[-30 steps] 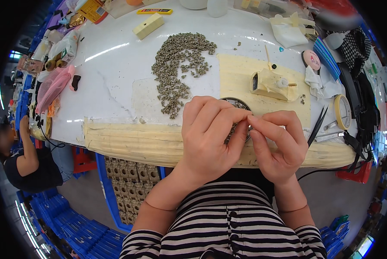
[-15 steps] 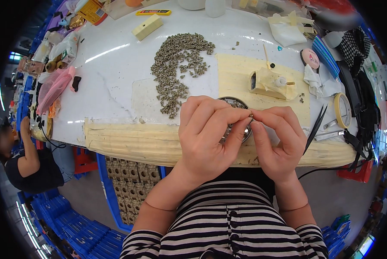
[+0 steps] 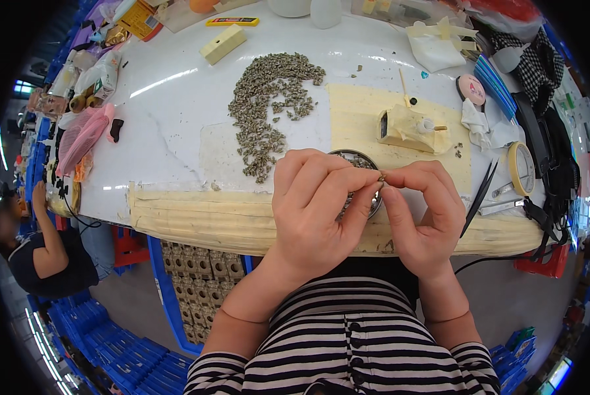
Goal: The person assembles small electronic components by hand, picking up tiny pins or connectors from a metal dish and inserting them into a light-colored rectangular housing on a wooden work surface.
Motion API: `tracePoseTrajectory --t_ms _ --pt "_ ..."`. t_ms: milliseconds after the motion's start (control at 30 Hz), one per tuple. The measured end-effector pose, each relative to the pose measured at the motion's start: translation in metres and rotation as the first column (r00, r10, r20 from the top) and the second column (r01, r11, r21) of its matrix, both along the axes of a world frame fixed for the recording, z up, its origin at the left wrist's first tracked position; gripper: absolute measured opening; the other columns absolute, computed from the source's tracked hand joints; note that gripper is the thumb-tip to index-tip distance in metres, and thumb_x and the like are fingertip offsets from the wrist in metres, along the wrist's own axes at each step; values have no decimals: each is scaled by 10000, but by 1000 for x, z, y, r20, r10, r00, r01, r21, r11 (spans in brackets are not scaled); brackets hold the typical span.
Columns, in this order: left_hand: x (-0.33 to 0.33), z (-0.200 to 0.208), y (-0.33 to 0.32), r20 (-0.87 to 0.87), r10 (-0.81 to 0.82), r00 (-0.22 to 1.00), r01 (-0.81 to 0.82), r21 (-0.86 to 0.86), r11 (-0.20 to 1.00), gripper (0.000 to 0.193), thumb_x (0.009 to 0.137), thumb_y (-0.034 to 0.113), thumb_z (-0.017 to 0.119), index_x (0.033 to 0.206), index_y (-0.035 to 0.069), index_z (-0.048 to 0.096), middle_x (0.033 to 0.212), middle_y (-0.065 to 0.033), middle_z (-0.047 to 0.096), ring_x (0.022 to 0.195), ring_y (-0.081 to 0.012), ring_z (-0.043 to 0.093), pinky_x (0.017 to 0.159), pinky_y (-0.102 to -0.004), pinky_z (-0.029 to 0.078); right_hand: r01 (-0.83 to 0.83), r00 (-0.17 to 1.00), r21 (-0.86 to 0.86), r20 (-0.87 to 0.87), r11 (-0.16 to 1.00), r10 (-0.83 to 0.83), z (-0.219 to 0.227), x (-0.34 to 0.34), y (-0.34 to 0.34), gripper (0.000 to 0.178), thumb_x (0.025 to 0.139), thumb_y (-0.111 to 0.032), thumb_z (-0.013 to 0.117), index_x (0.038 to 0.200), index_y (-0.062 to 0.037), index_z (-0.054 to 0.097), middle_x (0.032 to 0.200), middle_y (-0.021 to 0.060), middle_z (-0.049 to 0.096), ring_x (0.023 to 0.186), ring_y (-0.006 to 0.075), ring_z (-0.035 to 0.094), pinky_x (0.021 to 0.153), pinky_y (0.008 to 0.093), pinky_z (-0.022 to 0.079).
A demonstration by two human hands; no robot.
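Both hands raised over the near edge of the white table (image 3: 176, 138); left hand (image 3: 314, 210) and right hand (image 3: 423, 217) meeting fingertip to fingertip, pinching one tiny grey-brown part (image 3: 382, 176) between them, just above the round metal dish (image 3: 359, 172); dish holding a few more of the same small parts, mostly covered by the fingers; beyond the dish and to its left, a loose heap of small grey parts (image 3: 268, 99) spread on the bare tabletop; just beyond the dish on its right, a small tape-wrapped fixture (image 3: 410, 128) on a cream mat (image 3: 354, 112); further right of the dish, black tweezers (image 3: 477, 197) and a roll of tape (image 3: 522, 168); far beyond the dish, a cream block (image 3: 224, 43); near table edge wrapped in masking tape (image 3: 196, 214); below the table, left of the dish, a blue crate of tan trays (image 3: 199, 270); far left, another person (image 3: 38, 257) seated, blurred; exact shape of the pinched part too small to make out; right rim of the view crowded with dark cloth and cables, hard to separate.
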State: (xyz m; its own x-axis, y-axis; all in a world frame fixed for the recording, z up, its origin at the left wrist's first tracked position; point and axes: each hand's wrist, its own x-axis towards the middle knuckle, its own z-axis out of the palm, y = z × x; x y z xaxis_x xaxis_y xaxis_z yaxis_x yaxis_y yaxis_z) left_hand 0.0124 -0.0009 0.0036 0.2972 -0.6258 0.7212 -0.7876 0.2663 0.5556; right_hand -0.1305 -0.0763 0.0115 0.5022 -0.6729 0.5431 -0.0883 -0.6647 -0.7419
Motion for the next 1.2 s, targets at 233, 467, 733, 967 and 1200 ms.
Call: tracePoseTrajectory --t_ms 233,467,733,967,1200 --pt "-1 -1 1 -27 8 1000 -7 45 999 208 705 -4 782 880 75 703 816 -42 619 790 -248 559 721 -359 430 27 1000 -128 5 991 -26 0 0 2 296 756 27 786 1047 -27 763 889 81 665 767 201 624 665 287 500" --pt "0 -2 2 -51 -2 999 3 17 1000 204 710 -4 779 884 69 703 817 -44 620 798 -251 558 717 -357 431 70 996 -151 -35 986 -76 -2 1 3 289 754 24 795 1034 -41 775 882 73 662 760 190 618 659 282 496" --pt "1 -2 2 -35 -16 999 17 12 1000 193 724 27 778 893 76 700 835 -43 622 817 -256 561 737 -359 437 16 999 -65 -51 998 -19 -3 1 0 229 783 -15 790 1008 -2 751 898 105 672 782 221 637 679 296 505" --pt "-1 -5 2 -28 -14 999 15 36 999 205 716 38 774 896 82 688 857 -40 620 835 -258 561 748 -369 427 39 998 -101 -39 994 -43 -4 0 1 255 772 -19 799 1022 -1 751 912 106 673 791 220 634 688 295 508" --pt "1 0 1 -17 -1 1000 2 42 999 182 715 -9 782 870 66 719 798 -47 635 750 -233 557 678 -335 438 16 998 -237 -62 971 -32 0 -1 3 327 748 -22 807 1072 -16 763 909 89 668 782 210 615 674 290 495"
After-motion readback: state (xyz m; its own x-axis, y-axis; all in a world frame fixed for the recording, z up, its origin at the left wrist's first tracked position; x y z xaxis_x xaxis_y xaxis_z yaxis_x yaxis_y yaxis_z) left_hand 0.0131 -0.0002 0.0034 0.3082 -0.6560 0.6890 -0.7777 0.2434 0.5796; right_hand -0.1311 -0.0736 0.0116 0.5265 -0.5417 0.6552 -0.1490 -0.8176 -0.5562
